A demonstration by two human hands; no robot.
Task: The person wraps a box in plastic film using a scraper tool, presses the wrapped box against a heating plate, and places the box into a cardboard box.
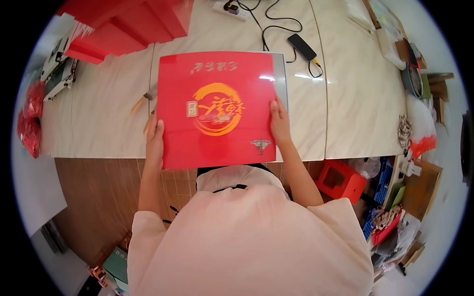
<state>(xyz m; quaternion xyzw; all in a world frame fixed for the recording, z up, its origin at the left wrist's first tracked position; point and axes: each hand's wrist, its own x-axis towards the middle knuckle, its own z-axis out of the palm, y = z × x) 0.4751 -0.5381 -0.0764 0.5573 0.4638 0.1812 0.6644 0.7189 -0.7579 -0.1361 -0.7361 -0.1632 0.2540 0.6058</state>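
A large flat red panel with a round orange emblem and small silver-grey characters is held level above the table's front edge. My left hand grips its left edge, thumb on top and fingers mostly hidden beneath. On the opposite edge, my right hand holds the panel the same way. A grey board shows past the panel's right and top edges. Just left of the panel, a scraper-like tool with a wooden handle lies on the table, and a second wooden handle shows close to my left hand.
Red boxes stand at the back left of the marbled table. A phone with cables and a power strip lie at the back. A red stool is below the right front edge.
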